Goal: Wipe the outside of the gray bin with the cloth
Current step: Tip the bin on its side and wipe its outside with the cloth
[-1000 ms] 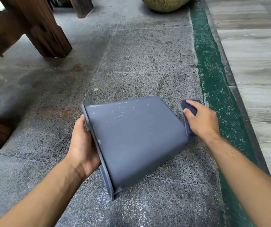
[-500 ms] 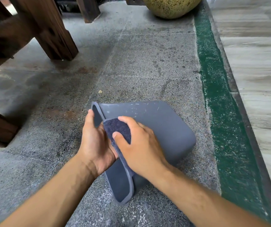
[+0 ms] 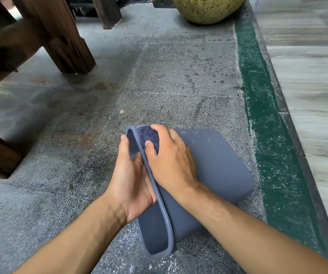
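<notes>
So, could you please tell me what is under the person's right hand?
A dark blue terry cloth, pressed by the right hand against the gray plastic bin by its rim. The hand hides most of it.

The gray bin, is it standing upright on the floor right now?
No, the gray bin lies tipped on its side, rim toward the left hand.

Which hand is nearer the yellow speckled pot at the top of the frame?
Right. The right hand presses the cloth on the gray bin, closer below the pot; the left hand holds the rim, slightly farther left.
</notes>
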